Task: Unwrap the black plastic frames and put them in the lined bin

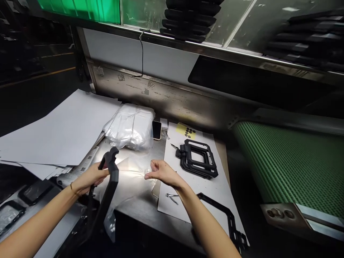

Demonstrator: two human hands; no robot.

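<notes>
My left hand is wrapped round a black plastic frame, which is held upright above the table's front left. Between both hands stretches a clear plastic bag. My right hand pinches its right edge between thumb and fingers. The bag's lower part hangs below the held frame. Behind the hands lies a stack of clear plastic bags. To the right, several black frames are stacked on white paper, and another black frame is partly hidden by my right forearm.
White sheets lie at the left. A phone rests beside the bag stack. Pliers and a yellow label sheet lie on the paper. A green conveyor belt runs along the right; above the back is a shelf with black parts.
</notes>
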